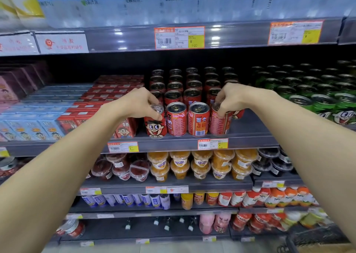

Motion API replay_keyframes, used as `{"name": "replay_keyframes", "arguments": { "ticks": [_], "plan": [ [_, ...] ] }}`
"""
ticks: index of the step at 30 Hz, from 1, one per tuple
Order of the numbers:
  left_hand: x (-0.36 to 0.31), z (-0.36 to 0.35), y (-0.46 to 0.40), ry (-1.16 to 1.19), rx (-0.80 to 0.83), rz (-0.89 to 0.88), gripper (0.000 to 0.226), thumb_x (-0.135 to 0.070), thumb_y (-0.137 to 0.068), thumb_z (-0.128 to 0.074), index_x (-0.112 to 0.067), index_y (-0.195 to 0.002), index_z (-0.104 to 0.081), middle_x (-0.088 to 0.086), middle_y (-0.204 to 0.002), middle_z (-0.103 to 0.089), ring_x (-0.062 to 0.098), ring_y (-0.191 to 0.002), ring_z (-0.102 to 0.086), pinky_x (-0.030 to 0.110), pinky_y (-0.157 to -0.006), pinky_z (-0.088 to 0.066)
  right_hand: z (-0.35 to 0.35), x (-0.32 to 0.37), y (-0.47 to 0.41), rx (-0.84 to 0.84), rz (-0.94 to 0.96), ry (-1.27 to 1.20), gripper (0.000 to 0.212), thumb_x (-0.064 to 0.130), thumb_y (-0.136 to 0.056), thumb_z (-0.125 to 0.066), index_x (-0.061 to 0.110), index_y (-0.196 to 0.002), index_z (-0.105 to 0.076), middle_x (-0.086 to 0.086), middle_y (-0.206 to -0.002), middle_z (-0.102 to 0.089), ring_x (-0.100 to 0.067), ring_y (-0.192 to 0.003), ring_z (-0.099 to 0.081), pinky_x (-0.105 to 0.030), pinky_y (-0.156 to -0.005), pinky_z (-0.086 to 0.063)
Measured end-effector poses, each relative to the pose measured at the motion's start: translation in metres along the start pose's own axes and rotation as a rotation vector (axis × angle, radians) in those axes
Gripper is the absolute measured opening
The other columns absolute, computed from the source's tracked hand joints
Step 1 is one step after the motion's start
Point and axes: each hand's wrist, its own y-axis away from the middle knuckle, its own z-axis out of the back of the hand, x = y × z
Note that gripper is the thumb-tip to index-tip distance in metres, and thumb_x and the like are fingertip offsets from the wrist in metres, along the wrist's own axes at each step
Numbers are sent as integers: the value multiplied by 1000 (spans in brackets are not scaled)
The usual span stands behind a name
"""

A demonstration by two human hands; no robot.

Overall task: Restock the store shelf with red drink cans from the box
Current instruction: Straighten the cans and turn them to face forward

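While both sets of fingers are curling over can rims, my left hand and right hand are holding the outer red cans at the shelf edge, apparently squaring the front row.

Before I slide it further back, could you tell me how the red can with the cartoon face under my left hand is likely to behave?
The red can looks rigid metal, so it should hold its shape under the left hand. It stands upright on the smooth shelf and would probably slide. Being tall and narrow, it may tip if pushed near the top, perhaps knocking the neighbouring can.
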Motion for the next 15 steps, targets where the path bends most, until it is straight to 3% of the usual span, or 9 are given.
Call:
{"name": "replay_keyframes", "arguments": {
  "ticks": [3, 7, 12, 15],
  "plan": [
    [-2, 0, 3, -15, -3, -2, 72, -46, -70, -83, -17, -132, -60, 5, -133, -60, 21, -119, -56, 27, -91, -44, 3, 3, 1, 27, 9, 49, 55, 31, -72, -82, 14, -122, -67, -2, -105, -67, -20, -91, -63, -31, -72, -55],
    [-2, 2, 2, -32, 16, -34, 68, -46, -73, -81, -15, -131, -62, 5, -131, -61, 21, -116, -57, 27, -89, -44, 5, 2, 1, 40, -1, 21, 67, 31, -72, -84, 15, -133, -61, -4, -122, -65, -22, -103, -62, -36, -88, -56],
    [-1, 9, 2, -109, 85, -75, 71, -57, -74, -75, -16, -131, -61, 1, -129, -59, 21, -117, -56, 31, -93, -46, 15, 6, -4, 123, -18, -28, 67, 49, -77, -79, 12, -130, -62, -4, -125, -63, -21, -105, -60, -33, -86, -51],
    [6, 20, -4, -31, 14, -80, 71, -62, -71, -73, -13, -122, -66, 0, -114, -67, 19, -110, -62, 32, -96, -48, 25, 13, -12, -36, 21, 53, 61, 58, -87, -65, 11, -126, -65, -7, -128, -65, -27, -112, -60, -31, -92, -48]
  ]
}}
